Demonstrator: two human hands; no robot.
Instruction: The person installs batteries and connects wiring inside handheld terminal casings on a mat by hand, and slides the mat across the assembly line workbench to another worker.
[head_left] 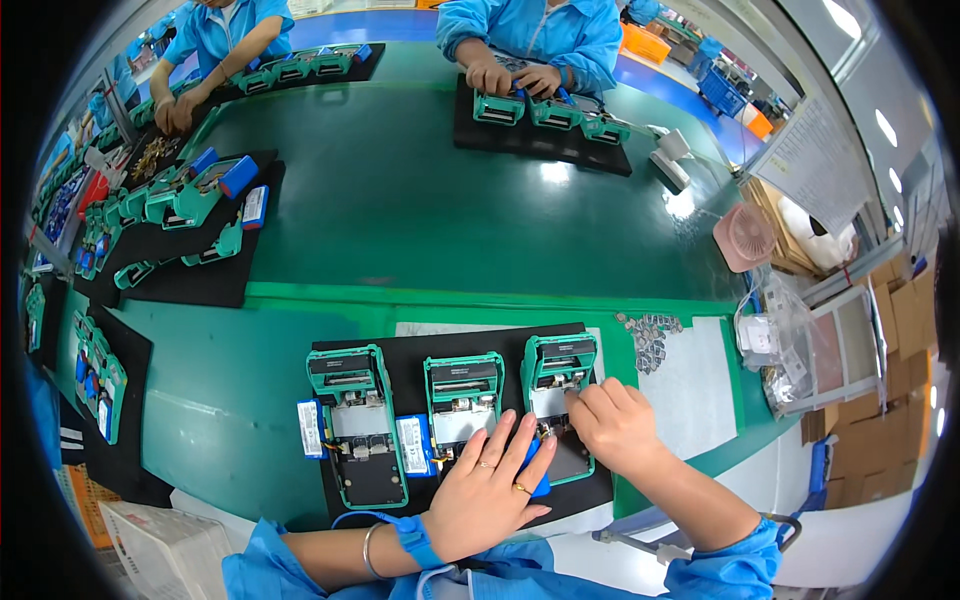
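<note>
i see my left hand (487,487) lying flat and open over a blue battery pack (538,470), keeping it steady on the black mat (600,492). my right hand (612,425), fingers curled, presses into the rightmost green device (560,395); whether it grips something i cannot tell.

Blue sleeves, a blue wrist strap (413,541) with cord, a bangle (369,551), two rings (521,488).

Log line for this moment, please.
left hand: on blue battery pack | right hand: fingertips inside right green device | black mat: three devices
</note>
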